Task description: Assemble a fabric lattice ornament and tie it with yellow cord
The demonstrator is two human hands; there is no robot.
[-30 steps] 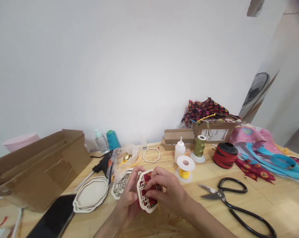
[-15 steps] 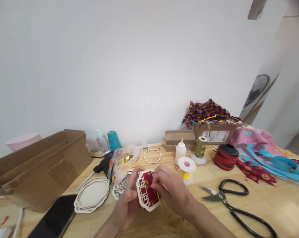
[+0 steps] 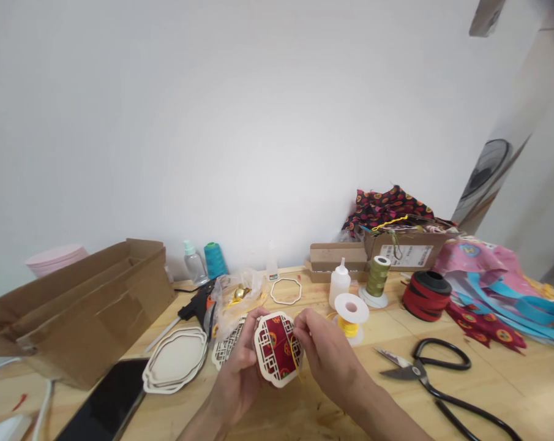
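Clasping a lattice frame [image 3: 277, 350] in left hand [image 3: 235, 376], right fingers [image 3: 302, 327] pinch yellow cord [image 3: 295, 362] over wooden table [image 3: 510, 392], white wall [image 3: 277, 122] behind.

The back of the room is closed off by a plain white wall [image 3: 212, 122], which is evenly and softly lit, with no window seen. A light wooden tabletop [image 3: 524, 373] is set against it. At the right, a pale angled wall section [image 3: 529, 184] is seen, and beside it a round dark grille [image 3: 486, 166] is shown, probably a fan, though the view there is poor. The floor is not seen.
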